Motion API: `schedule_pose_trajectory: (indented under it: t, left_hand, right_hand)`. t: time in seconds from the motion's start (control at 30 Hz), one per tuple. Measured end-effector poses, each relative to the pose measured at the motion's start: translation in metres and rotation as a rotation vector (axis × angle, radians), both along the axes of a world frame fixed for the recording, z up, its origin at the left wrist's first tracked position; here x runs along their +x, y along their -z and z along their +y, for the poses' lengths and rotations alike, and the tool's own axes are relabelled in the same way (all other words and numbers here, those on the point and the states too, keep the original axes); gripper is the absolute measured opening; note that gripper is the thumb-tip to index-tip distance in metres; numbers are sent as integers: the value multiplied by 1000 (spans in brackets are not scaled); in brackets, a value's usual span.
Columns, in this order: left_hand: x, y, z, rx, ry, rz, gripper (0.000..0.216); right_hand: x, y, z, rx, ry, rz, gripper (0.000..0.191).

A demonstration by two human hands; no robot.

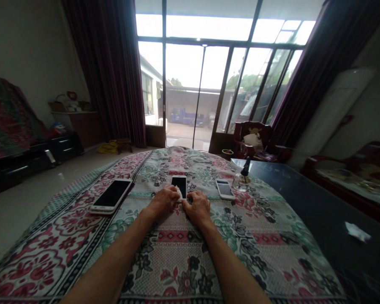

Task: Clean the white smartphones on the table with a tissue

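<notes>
Both my hands rest together on a flower-patterned cloth [177,257], at the near end of a white phone [179,184] with a dark screen. My left hand [163,201] is closed and pinches a small white wipe [179,194] against the phone's near edge. My right hand [196,207] is curled shut beside it, fingertips touching the phone's lower corner. A larger white phone [112,195] lies to the left. A smaller white phone [224,188] lies to the right.
A small glass bottle with a dark dropper cap [242,177] stands right of the phones, at the edge of a dark glossy table [319,211]. A crumpled white tissue [356,232] lies on that table. Glass doors and dark curtains stand beyond.
</notes>
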State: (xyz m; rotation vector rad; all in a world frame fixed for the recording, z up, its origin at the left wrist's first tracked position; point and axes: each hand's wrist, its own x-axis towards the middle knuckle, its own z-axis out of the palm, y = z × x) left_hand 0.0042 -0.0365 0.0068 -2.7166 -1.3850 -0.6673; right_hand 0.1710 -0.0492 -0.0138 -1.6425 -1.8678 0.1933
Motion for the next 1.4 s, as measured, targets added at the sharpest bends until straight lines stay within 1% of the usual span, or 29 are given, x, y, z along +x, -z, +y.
schedule_pose_trajectory:
  t: [0.1, 0.2, 0.3, 0.4, 0.57, 0.63, 0.7, 0.77, 0.9, 1.0, 1.07, 1.23, 1.3, 1.4]
  left_hand:
    - [-10, 4, 6, -6, -6, -54, 28]
    - [-23, 8, 13, -18, -40, -104, 28]
    - [-28, 8, 14, -27, -88, -99, 29]
    - [-21, 6, 9, -27, -106, -63, 27]
    - [5, 4, -1, 1, -39, 43, 23]
    - [8, 3, -1, 6, -23, 54, 24]
    - [5, 3, 1, 5, -23, 37, 27]
    - [-3, 3, 5, 0, -43, -2, 28]
    - [-19, 5, 11, -47, -135, -48, 26]
    - [-20, 5, 10, -65, -193, -34, 26]
    - [-13, 4, 7, -53, -184, -19, 26]
    - [6, 1, 0, -16, -77, 27, 28]
    - [6, 1, 1, -10, -70, 21, 28]
    - [-3, 4, 8, -13, -85, -28, 27]
  right_hand:
    - [0, -2, -1, -5, 1, -11, 22]
    - [0, -3, -3, -8, 5, -15, 23]
    - [-1, -4, -3, -3, 9, -11, 24]
    - [-1, -3, -3, 0, 7, -9, 25]
    - [0, -1, -1, -5, 12, -17, 26]
    - [0, 0, -1, -2, 12, -21, 26]
    - [0, 0, -1, 1, 10, -22, 25]
    - [-1, 0, -2, 1, 11, -21, 24]
    - [-1, -1, -2, 3, 16, -16, 24]
    - [-1, 0, -1, 4, 17, -12, 23]
    - [-1, 0, -1, 7, 15, -13, 24]
    - [-1, 2, -1, 11, 20, -21, 25]
    - [-1, 2, -2, 10, 19, -18, 25]
    - [-2, 2, -1, 9, 19, -14, 25]
